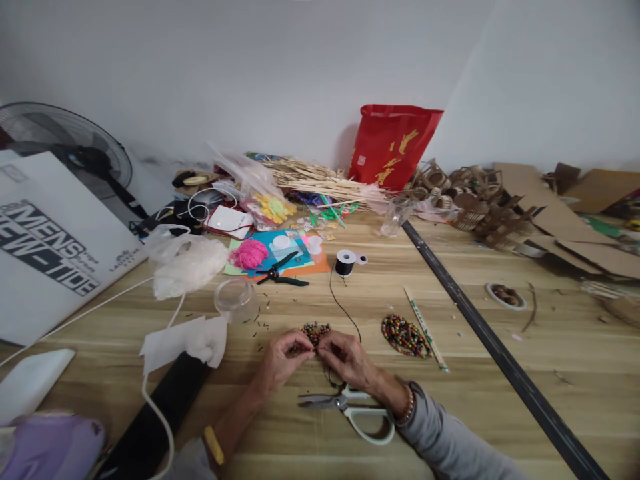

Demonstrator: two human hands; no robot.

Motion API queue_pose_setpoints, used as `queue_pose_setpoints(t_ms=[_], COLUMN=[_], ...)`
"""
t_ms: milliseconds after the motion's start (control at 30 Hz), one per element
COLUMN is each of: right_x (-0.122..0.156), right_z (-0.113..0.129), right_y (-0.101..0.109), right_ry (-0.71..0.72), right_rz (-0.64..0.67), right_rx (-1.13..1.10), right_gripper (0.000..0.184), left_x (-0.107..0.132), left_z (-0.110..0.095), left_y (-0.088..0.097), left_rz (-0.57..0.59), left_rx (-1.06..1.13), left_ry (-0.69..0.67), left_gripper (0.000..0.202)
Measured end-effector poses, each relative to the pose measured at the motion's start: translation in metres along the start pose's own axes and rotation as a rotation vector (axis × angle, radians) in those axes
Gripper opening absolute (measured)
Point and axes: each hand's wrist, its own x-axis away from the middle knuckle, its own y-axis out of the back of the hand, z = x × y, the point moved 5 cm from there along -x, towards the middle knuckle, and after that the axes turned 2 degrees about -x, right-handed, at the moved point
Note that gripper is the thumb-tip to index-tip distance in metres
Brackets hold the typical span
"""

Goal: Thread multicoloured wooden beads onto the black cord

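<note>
At the left of the worktop point(280, 440), a crumpled, filmy plastic bag point(187, 267) lay near a clear, round-walled tub point(235, 300). Just past the tub, a fluffy pink ball of yarn point(249, 254) sat on flat coloured sheets, with black-handled pliers point(275, 272) partly on them.

Then came your left hand point(284, 360), thumb and forefinger pressed together at the tips, a reddish speck beside them; whether they pinched a bead was too small to tell. The small, round, mixed-colour loose beads point(315, 327) were heaped just beyond the fingers, between your hands. Your right hand point(347, 360) met the left almost tip to tip, its thumb and forefinger also together, their contents hidden. I judged you to be in a fine fingertip step with beads and cord; the next move called for a light, steady pinch and some slack.

The thin black cord point(345, 309) curved from its white-flanged spool point(345, 267) down to your right hand. Below it lay pale-handled metal scissors point(343, 401), blades slightly parted. Farther right were a glossy coil of beads point(400, 327) and a slim patterned stick point(424, 325).
</note>
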Motion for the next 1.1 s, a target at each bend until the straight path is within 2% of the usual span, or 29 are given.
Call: queue_pose_setpoints(t_ms=[433, 833, 1100], right_x=[0.0, -0.001, -0.001], right_z=[-0.001, 0.002, 0.002], right_y=[-0.001, 0.0, 0.0], right_ry=[-0.005, -0.025, -0.005], right_rz=[0.011, 0.009, -0.001], right_rx=[-0.006, -0.026, -0.016], right_gripper=[0.021, 0.021, 0.019], left_x=[0.0, 0.003, 0.001], left_z=[0.003, 0.008, -0.002], left_y=[-0.001, -0.001, -0.002], left_rz=[0.009, 0.01, 0.018], left_rx=[0.046, -0.015, -0.056], left_ry=[0.052, 0.143, 0.053], left_gripper=[0.006, 0.007, 0.008])
